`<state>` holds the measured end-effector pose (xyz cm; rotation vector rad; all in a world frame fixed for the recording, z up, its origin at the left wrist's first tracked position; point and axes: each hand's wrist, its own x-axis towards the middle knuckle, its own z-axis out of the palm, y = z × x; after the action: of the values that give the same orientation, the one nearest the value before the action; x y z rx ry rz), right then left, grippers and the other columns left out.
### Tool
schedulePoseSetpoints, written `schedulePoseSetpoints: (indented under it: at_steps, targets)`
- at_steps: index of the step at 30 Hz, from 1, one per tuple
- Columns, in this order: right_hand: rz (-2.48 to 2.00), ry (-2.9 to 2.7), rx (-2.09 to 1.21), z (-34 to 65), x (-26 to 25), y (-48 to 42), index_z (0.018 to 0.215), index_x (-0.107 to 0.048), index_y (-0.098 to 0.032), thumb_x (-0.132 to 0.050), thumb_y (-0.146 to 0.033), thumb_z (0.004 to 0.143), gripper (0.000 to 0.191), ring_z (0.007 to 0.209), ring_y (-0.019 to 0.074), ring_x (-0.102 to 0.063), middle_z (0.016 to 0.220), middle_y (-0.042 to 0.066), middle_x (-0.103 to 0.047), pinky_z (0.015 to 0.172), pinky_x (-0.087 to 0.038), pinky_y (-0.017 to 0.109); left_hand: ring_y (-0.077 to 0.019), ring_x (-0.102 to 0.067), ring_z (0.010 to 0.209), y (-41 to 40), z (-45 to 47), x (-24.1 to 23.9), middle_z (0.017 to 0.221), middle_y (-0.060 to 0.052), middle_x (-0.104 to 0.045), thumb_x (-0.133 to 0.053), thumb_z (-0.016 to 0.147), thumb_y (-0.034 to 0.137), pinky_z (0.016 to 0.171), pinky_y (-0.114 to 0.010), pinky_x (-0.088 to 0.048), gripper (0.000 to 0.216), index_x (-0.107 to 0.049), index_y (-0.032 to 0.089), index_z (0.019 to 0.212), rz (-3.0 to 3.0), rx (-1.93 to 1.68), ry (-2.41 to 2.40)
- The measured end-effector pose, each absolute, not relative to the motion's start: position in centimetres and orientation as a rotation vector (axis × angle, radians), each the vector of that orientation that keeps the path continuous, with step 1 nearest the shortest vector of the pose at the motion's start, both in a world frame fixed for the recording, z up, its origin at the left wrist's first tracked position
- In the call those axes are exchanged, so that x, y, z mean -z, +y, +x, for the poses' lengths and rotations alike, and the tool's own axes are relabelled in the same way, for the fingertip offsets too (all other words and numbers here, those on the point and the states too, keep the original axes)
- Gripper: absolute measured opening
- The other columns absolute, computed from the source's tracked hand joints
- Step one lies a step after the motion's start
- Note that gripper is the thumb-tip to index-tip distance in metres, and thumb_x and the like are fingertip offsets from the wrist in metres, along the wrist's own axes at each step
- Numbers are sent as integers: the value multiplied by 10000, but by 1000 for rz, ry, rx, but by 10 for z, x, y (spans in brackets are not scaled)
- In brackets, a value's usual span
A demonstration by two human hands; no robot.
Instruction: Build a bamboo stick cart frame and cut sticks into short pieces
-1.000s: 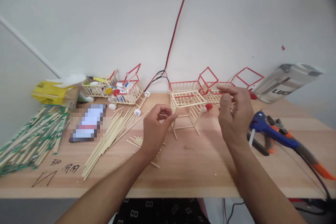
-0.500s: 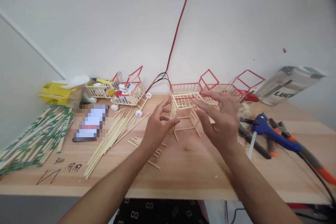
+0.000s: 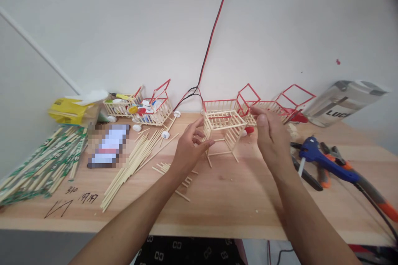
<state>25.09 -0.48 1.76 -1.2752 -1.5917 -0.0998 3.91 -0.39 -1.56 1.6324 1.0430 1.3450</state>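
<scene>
Right, stick basket [image 3: 222, 124] is stood on the counter [image 3: 217, 203] between both hands. Left hand [image 3: 188, 151]: fingers [image 3: 199, 123] loosely open at its corner, nothing gripped. Right hand [image 3: 272, 140]: seemingly pinched (contents can't be told). Frame should be steadied lightly, never squeezed.

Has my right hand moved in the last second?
Yes. The right hand has shifted left, away from the blue glue gun and closer to the stick frame in the middle of the table.
</scene>
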Motion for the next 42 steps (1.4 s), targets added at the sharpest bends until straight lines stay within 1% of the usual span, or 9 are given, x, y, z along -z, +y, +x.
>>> schedulePoseSetpoints:
  at_steps: [4, 10, 13, 18, 23, 28, 31, 37, 42]
  targets:
    - [-1382, -1698, -151, 264, -8, 2, 1111, -650, -196, -381, -301, 944, 333, 896, 211, -668, 963, 77, -719, 837, -492, 394, -128, -557, 860, -3, 38, 19, 1215, -99, -547, -732, 730, 279, 674, -230, -505, 635, -499, 219, 1318, 1631, -1383, 1042]
    - [-1307, -1927, -428, 260, -4, 2, 1103, -640, -202, -479, -231, 864, 289, 940, 202, -661, 1022, 70, -709, 787, -503, 342, -122, -571, 823, -8, 36, 17, 1086, -70, -547, -753, 718, 327, 693, -240, -525, 659, -491, 213, 1311, 1621, -1480, 1132]
    - [-1326, -1990, -414, 253, -2, 4, 953, -656, -184, -510, -282, 861, 198, 812, 183, -649, 879, 49, -701, 672, -477, 284, -110, -562, 789, -14, 37, 13, 1104, -65, -532, -761, 710, 345, 679, -240, -525, 671, -487, 225, 1311, 1673, -1489, 1178]
    - [-1447, -2003, -175, 248, 6, 8, 758, -650, -167, -482, -338, 895, 276, 586, 148, -537, 651, 21, -633, 557, -366, 255, -100, -538, 724, -22, 39, 9, 1007, -30, -541, -779, 694, 343, 675, -248, -506, 673, -502, 242, 1299, 1769, -1459, 1167]
    - [-1423, -1949, -133, 250, 9, 10, 775, -677, -175, -482, -322, 901, 275, 651, 172, -595, 734, 48, -692, 577, -378, 243, -97, -546, 706, -29, 40, 9, 971, -27, -577, -698, 785, 266, 726, -261, -496, 526, -527, 248, 1282, 1748, -1423, 1064]
    - [-1408, -1957, -98, 251, 11, 13, 772, -675, -181, -470, -305, 899, 272, 630, 171, -592, 657, 32, -660, 577, -390, 238, -98, -575, 686, -36, 42, 8, 915, -13, -612, -648, 812, 213, 687, -243, -498, 384, -577, 235, 1189, 1680, -1378, 1011]
    - [-1400, -1956, -92, 250, 13, 14, 792, -686, -177, -460, -308, 902, 284, 615, 170, -588, 665, 42, -669, 573, -398, 242, -107, -590, 673, -37, 43, 7, 882, -15, -626, -662, 800, 232, 666, -244, -492, 316, -580, 214, 1105, 1652, -1359, 1044]
    - [-1391, -1934, -141, 249, 15, 15, 842, -705, -185, -479, -288, 890, 253, 648, 180, -621, 713, 44, -702, 592, -421, 250, -127, -580, 659, -38, 43, 7, 706, 23, -579, -686, 789, 293, 658, -251, -470, 348, -544, 215, 1097, 1626, -1366, 1103]
    - [-1369, -1927, -192, 248, 15, 15, 933, -717, -188, -480, -268, 892, 253, 686, 190, -640, 744, 48, -713, 627, -440, 259, -125, -574, 698, -39, 44, 9, 745, 9, -597, -656, 821, 308, 671, -244, -469, 246, -561, 211, 1026, 1598, -1389, 1078]
